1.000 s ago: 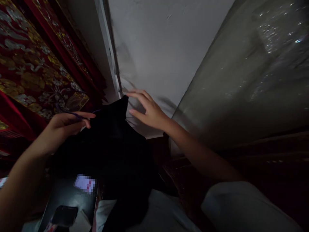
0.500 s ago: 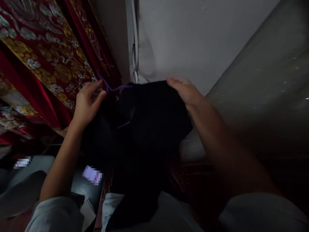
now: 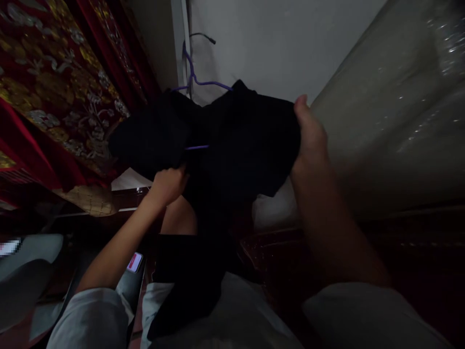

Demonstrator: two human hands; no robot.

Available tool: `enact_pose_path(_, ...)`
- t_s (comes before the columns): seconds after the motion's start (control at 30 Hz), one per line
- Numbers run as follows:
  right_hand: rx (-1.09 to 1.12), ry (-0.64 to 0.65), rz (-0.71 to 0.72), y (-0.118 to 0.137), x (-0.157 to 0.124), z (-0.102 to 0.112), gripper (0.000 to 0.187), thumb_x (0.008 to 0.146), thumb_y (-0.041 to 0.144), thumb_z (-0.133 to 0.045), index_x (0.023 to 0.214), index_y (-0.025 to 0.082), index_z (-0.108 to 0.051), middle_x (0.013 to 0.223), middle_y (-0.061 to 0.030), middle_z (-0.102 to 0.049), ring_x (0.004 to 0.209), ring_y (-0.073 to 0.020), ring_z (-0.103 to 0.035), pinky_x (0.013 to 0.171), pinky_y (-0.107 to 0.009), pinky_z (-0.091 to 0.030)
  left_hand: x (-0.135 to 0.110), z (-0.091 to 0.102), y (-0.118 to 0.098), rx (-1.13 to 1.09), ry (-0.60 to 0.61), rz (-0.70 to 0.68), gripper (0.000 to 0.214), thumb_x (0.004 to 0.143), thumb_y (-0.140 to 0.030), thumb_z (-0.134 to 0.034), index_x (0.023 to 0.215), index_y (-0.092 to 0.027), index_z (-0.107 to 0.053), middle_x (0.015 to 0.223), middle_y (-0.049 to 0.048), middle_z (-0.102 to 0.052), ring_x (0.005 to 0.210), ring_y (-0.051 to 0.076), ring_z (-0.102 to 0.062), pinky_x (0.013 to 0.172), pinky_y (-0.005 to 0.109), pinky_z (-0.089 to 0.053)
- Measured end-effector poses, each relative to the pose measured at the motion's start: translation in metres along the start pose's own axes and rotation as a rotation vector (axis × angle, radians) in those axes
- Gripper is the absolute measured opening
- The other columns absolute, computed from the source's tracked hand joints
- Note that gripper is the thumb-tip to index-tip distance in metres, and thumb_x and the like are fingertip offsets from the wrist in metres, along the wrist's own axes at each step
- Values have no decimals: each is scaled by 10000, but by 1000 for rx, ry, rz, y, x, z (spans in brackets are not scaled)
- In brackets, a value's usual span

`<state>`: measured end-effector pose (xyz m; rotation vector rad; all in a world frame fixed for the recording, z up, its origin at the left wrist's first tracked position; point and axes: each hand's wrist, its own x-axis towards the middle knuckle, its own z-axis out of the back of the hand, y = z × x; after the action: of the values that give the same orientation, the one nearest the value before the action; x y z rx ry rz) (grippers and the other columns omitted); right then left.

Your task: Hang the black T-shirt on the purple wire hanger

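A black shirt-like garment hangs on a purple hanger, whose hook rises above the collar and whose lower bar shows in the front opening. My left hand is closed on the garment's front edge, just below that bar. At the right shoulder, my right hand grips the cloth, its thumb in front and the other fingers hidden behind. The lower part of the garment trails down over my lap, too dark to make out in detail.
A red cloth with gold and silver embroidery hangs on the left. Behind the hanger is a pale wall with a short black cable. A large plastic-wrapped object stands at right. A lit phone lies at lower left.
My left hand has moved from the hanger's hook area down to the garment's front opening and closed there. The garment has risen and spread, with both shoulders now on the hanger.
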<state>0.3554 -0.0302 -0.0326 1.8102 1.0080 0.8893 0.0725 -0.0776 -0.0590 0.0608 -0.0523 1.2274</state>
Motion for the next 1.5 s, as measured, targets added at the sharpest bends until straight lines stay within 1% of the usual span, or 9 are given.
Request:
enact_pose_path(0.13,20,-65,-16,-13,-11,12,203,1017,298,-564,1042,179,-727,1071,-58,-745,1059,-178,-711,1072,-388,-530,-34,-52,-20,-194,60,-30,401,1045,-480,-488,933,-169,-715,858,117,-738,846,287,-735,761,362,-532)
enact_pose_path(0.27,-51,-253,407,-53,-44,18,315,826,101,-669,1100,257,-669,1246,-30,-680,1233,-148,-620,1173,-335,-424,-61,-98,-36,-556,-334,94,367,995,-383,-587,688,-181,-589,694,40,-618,774,209,-659,787,323,-519)
enact_pose_path(0.37,-42,-337,336,-92,-97,13,126,849,271,-660,967,243,-625,961,-13,-671,924,-177,-656,930,-359,-532,-63,-118,-51,-911,-589,177,117,935,-303,-659,957,-191,-633,885,40,-665,823,181,-663,786,298,-541)
enact_pose_path(0.53,-280,407,-87,-134,-158,-2,248,809,408,-760,882,188,-670,827,-27,-656,786,-169,-627,722,-296,-465,-57,-130,-77,-1503,-688,168,928,883,-284,-762,1608,-271,-184,1193,100,-679,1020,182,-728,909,307,-594)
enact_pose_path(0.63,-329,564,-141,-140,-155,-5,290,782,427,-791,875,189,-655,799,-13,-631,731,-155,-595,667,-285,-441,-60,-136,-82,-1621,-639,177,656,909,-306,-740,1492,-221,-450,1142,100,-726,1065,187,-742,975,311,-590)
enact_pose_path(0.73,-392,546,-102,-140,-150,-3,243,808,399,-752,871,189,-647,802,-14,-641,737,-157,-601,682,-291,-445,-62,-142,-81,-1632,-582,255,281,915,-322,-733,1132,-147,-700,1077,117,-770,1032,220,-760,968,341,-599)
enact_pose_path(0.9,-412,557,-93,-134,-152,1,208,847,389,-680,842,183,-659,804,-23,-656,738,-149,-603,697,-289,-451,-63,-144,-78,-1454,-609,274,208,929,-290,-704,1082,-157,-749,1097,113,-753,1061,234,-726,974,368,-580)
enact_pose_path(1.13,-97,661,-619,-126,-140,-3,414,660,483,-846,714,165,-586,496,85,-411,442,-37,-293,449,-200,-174,-63,-142,-72,-1260,-619,224,136,969,-229,-630,1005,-158,-739,938,69,-709,908,188,-682,828,300,-536)
enact_pose_path(1.5,106,417,-311,-34,-7,-104,400,836,315,-831,689,188,-481,500,107,-341,378,-9,-264,348,-155,-154,-34,-141,-73,-774,-315,-61,193,964,-87,-509,915,-191,-664,889,80,-659,804,205,-653,737,313,-529)
